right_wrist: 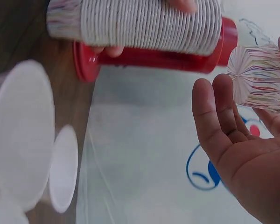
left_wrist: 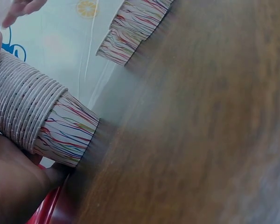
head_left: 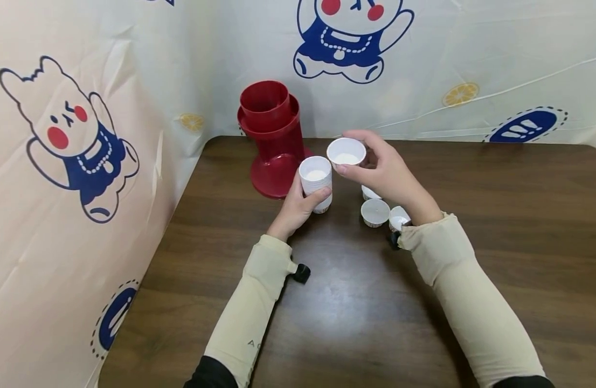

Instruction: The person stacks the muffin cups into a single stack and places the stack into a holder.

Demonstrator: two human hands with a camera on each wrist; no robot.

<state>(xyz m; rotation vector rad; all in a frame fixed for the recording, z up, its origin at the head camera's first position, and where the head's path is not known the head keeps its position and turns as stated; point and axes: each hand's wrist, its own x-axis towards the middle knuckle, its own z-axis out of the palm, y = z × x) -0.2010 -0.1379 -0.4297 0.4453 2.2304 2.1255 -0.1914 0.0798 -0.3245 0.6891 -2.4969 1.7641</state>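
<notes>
My left hand (head_left: 298, 207) grips a tall stack of white paper cups (head_left: 316, 180), fingers and thumb wrapped round its side. In the left wrist view the stack (left_wrist: 32, 105) shows many rims and a lowest cup striped in coloured wavy lines. A single paper cup (head_left: 346, 152) is pinched by its rim in my right hand (head_left: 382, 164), just right of the stack's top and tilted. Its striped underside (right_wrist: 256, 77) faces the right wrist camera. Several more paper cups (head_left: 374, 212) stand on the table below my right hand, one partly hidden by the wrist.
A red plastic holder (head_left: 274, 140) with a round base and wide tube stands behind the stack, near the table's back left. The brown wooden table (head_left: 346, 302) meets a white printed cloth (head_left: 259, 32) at the back and left.
</notes>
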